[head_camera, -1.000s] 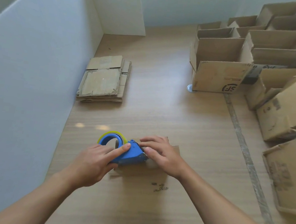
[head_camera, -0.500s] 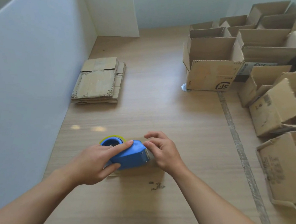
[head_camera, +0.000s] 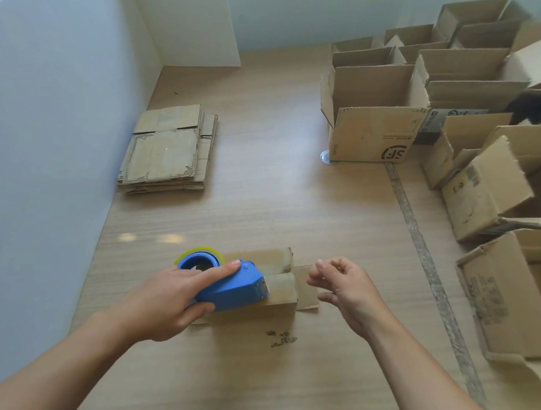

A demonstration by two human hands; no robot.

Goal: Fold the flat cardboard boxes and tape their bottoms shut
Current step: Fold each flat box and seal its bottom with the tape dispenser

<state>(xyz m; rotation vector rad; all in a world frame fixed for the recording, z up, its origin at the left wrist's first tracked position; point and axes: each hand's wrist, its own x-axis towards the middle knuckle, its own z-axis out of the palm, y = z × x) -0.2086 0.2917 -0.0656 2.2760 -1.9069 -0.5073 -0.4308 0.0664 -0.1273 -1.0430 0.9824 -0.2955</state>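
Blue tape dispenser [head_camera: 230, 287] is gripped by left hand [head_camera: 166, 297] – pressed onto cardboard box [head_camera: 281, 294]. Right hand [head_camera: 345, 291] is held apart, fingers loosely curled, nothing held.

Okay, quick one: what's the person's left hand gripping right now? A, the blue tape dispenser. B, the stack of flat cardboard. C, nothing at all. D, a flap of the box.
A: the left hand has its fingers curled round the blue tape dispenser, which sits on the box on the floor, while the right hand hovers beside it holding nothing.
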